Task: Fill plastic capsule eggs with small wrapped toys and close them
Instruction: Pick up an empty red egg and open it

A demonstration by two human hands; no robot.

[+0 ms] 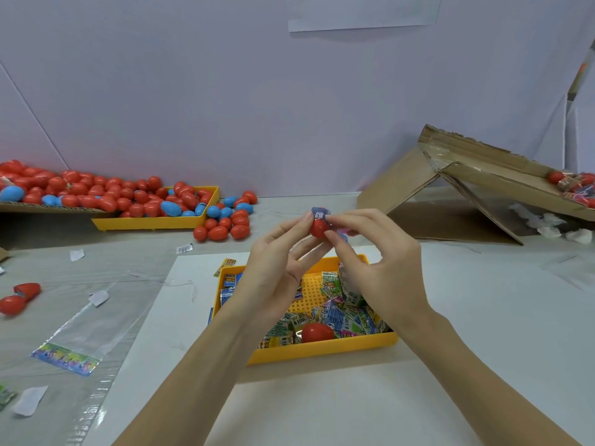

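mid-frame over tray (322,350): left hand (277,268) pinching red half (318,228), right hand (380,268) pinching packet (319,214) poking out. best folded tighter, pressed fully below rim before capping.

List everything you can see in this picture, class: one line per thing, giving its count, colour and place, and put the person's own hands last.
held egg half: one, red, between both hands above the near tray
wrapped toy: one, blue and white, sticking out of the held egg half
near tray: one, yellow, front centre
toy packets: many, multicoloured, in the near tray
egg piece: one, red, on the toy packets
far tray: one, yellow, back left
capsule eggs: many, red and blue, in and around the far tray
open egg: one, red, far left
cardboard box: one, brown, back right
left hand: pinches the held egg half
right hand: pinches the wrapped toy
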